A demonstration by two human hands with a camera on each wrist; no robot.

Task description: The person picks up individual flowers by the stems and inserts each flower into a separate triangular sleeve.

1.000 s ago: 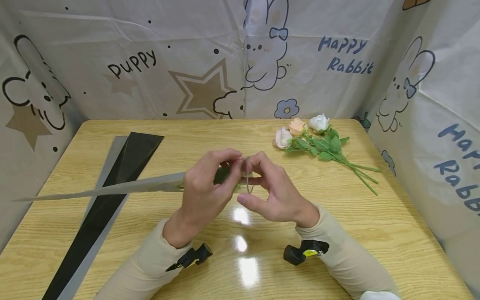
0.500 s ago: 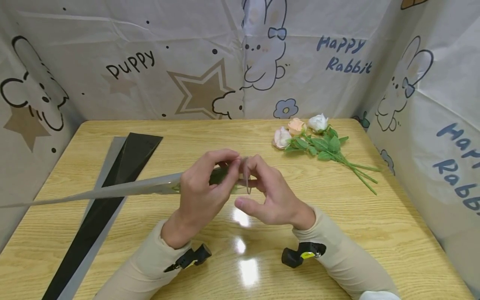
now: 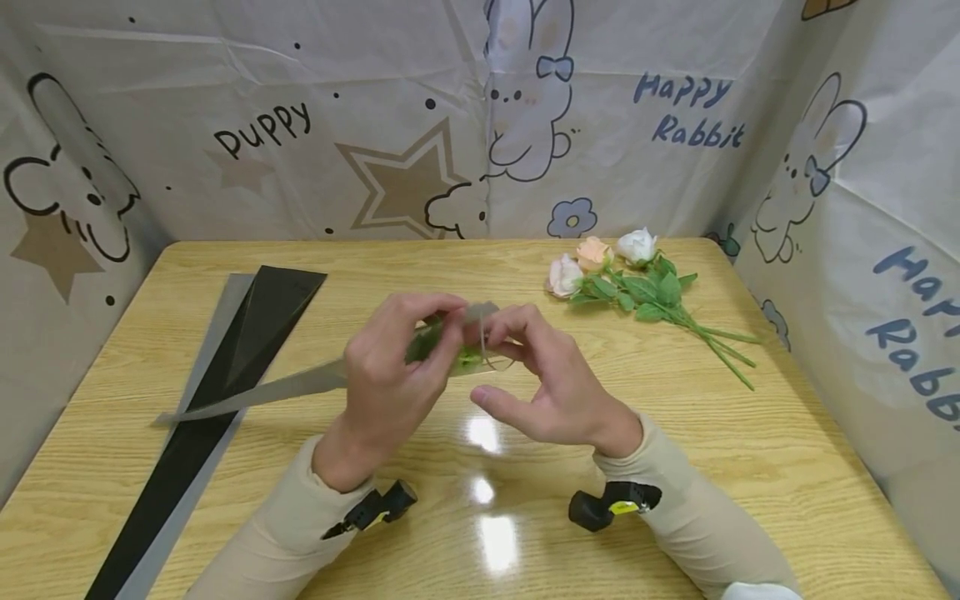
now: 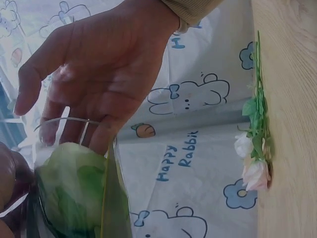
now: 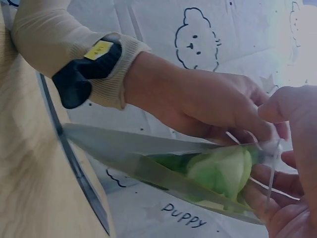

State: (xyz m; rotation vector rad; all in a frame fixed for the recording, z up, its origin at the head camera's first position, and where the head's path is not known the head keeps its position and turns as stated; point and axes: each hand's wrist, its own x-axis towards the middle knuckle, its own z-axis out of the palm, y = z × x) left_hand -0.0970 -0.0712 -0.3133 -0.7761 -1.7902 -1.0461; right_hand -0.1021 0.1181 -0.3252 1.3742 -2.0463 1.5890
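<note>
My left hand (image 3: 397,358) grips a long translucent grey flower sleeve (image 3: 285,389) near its mouth, thumb and fingers pinching the film. Inside the sleeve sits a pale green flower (image 5: 218,171), its petals close to the opening in both wrist views. My right hand (image 3: 551,375) is at that mouth, its fingers bent against the thin rim while the thumb stands apart. In the left wrist view the right hand (image 4: 109,64) faces the rim, with fingertips seen through the clear film. The sleeve's narrow tail points left above the table.
Black and grey folded wrapping sheets (image 3: 225,375) lie slantwise on the left of the wooden table (image 3: 675,500). Three cut roses (image 3: 637,279), pink, peach and white, rest at the back right. Printed cloth walls (image 3: 375,83) enclose the table's back and sides.
My left hand has shifted slightly left with the sleeve. The sleeve's tail has swung down and looks shorter, and its mouth now shows more of the green flower.
</note>
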